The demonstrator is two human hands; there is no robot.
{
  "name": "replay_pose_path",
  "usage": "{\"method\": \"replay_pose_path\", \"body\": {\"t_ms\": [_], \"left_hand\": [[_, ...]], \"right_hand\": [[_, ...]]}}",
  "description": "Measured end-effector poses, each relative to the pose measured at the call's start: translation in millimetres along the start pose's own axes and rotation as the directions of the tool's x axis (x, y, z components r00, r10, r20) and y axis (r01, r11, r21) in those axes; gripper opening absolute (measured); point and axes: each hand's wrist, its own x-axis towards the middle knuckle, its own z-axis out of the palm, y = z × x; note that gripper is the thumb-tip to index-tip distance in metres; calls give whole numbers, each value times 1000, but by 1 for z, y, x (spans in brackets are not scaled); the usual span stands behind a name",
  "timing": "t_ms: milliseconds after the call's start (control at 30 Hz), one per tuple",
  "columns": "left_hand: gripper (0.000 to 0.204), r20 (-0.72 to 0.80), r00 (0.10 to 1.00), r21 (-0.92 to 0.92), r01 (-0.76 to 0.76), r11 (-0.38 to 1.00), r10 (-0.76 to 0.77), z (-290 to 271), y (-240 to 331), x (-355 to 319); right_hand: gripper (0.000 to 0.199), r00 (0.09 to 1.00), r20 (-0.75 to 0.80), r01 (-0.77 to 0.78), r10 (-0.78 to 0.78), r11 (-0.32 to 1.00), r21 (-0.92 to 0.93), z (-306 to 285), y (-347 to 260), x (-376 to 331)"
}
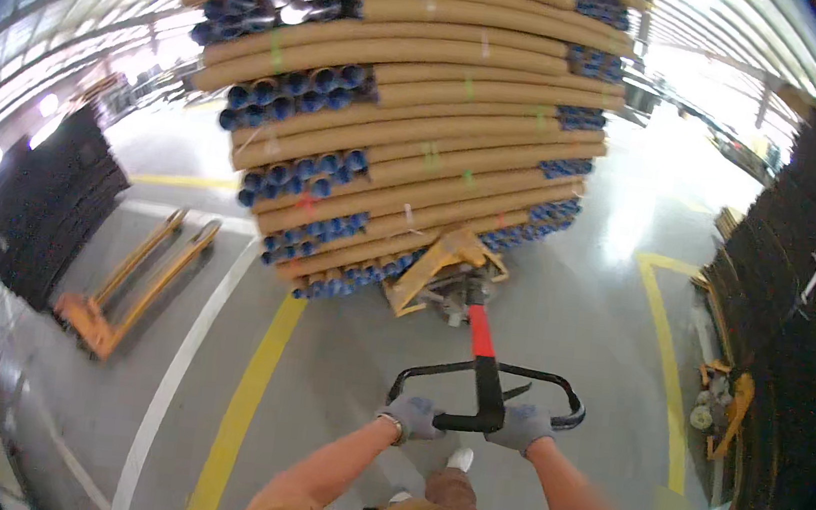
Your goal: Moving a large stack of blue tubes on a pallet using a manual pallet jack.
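1. Plainly, we have the black handle [488, 390] of a yellow pallet jack [426, 272] between our two hands, low in the view and in front of our body.
2. Our gloved left hand [412, 419] is closed around the handle's left side, and our gloved right hand [521, 427] is closed around its right side; some of our fingers are hidden.
3. Just ahead of our grip, a red shaft [482, 332] runs from the handle toward the jack's yellow frame.
4. Beyond that frame, we face a tall stack of long brown tubes [451, 53], with groups of round blue ends [311, 93] toward its two sides.
5. Below our grip, we see a white shoe [461, 459] on the grey floor [561, 323].
6. Well left of our grip, an orange pallet jack [137, 295] sits near a dark stack [41, 203].
7. Well right of our grip, past a yellow floor line [664, 345], another dark pile [785, 298] rises, with a yellow metal part [738, 409] beside its base.
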Motion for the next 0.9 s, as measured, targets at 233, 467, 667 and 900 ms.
{"method": "replay_pose_path", "body": {"t_ms": [233,467,667,900], "left_hand": [[42,14,1000,-9,4,1000,-4,-2,37,-11],[36,108,982,68,151,986,-158,12,140,47],[33,12,980,80,199,977,-201,18,160,74],[34,34,967,128,247,961,-253,59,179,87]], "right_hand": [[51,980,129,159,-151,986,-52,-13,66,-36],[46,997,-28,71,-71,997,16,22,179,-59],[41,996,-60,75,-72,996,54,25,213,-43],[38,994,-77,74,-73,997,21,46,232,-56]]}}
